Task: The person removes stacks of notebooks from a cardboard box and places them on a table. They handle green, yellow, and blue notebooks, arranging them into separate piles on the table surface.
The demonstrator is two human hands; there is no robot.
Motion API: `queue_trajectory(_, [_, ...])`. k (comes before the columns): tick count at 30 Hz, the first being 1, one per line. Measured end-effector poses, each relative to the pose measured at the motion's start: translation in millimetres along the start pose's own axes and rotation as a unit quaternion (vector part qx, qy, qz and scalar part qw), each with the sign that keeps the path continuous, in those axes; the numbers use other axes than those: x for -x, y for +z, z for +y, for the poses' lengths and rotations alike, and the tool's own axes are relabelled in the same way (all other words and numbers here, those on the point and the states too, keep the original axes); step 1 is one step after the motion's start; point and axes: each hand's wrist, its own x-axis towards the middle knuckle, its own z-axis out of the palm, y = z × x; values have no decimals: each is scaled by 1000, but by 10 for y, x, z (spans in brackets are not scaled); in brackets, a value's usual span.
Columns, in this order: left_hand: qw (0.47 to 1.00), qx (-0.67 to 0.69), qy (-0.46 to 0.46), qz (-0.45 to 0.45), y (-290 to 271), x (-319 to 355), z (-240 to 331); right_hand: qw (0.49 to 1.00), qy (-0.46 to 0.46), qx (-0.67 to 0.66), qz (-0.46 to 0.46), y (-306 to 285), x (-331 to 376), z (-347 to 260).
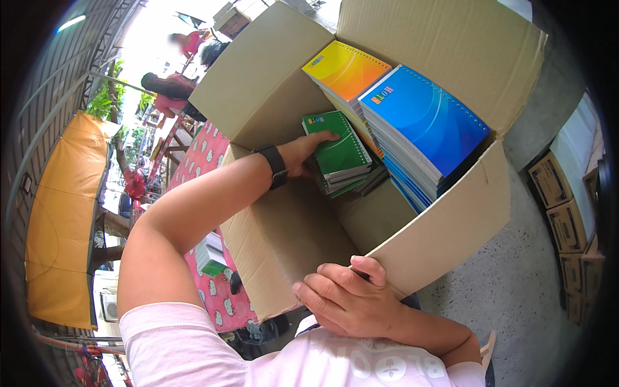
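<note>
A large open cardboard box (445, 238) stands in front of me with its flaps spread. My left hand (308, 151), with a black watch on the wrist, reaches inside and grips a small stack of green spiral notebooks (338, 145). The thumb lies over the top cover; the other fingers are mostly hidden behind the stack. Beside it rise a tall stack of blue spiral notebooks (422, 126) and a stack with a yellow-orange cover (348, 68). At the box's near edge, my right hand (351, 300) curls its fingers over the flap.
To the left is a table with a pink patterned cloth (205, 158), bearing another notebook stack (211, 255). Brown cartons (566, 226) are piled at the right on the grey floor (477, 309). People (173, 93) are farther back, and an orange tarp (64, 219) hangs at the left.
</note>
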Motion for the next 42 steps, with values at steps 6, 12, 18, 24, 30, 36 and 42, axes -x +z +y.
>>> queue_trajectory(6, [999, 16, -34, -2, -15, -52, -18, 1000, -3, -2, -3, -12, 5, 2])
queue_trajectory(12, [1000, -24, 8, 13, -14, -63, -53, 1000, -8, -3, -29, -32, 14, 7])
queue_trajectory(18, [998, -46, -39, 12, -13, -23, -49, 1000, -5, -7, -8, -26, -4, -1])
queue_trajectory(24, [994, -58, -71, 65, 40, -15, -39, 1000, -2, -7, -17, -44, 4, -15])
queue_trajectory(30, [999, 26, 24, -41, 53, 134, 32, 1000, 3, -6, -16, -29, 16, -38])
queue_trajectory(36, [994, 58, 82, -37, -6, 214, 3, 1000, -3, -12, -12, -3, 30, -79])
queue_trajectory(42, [954, 80, 289, -18, -190, 1015, 196, 1000, 10, 8, -13, 10, -63, -48])
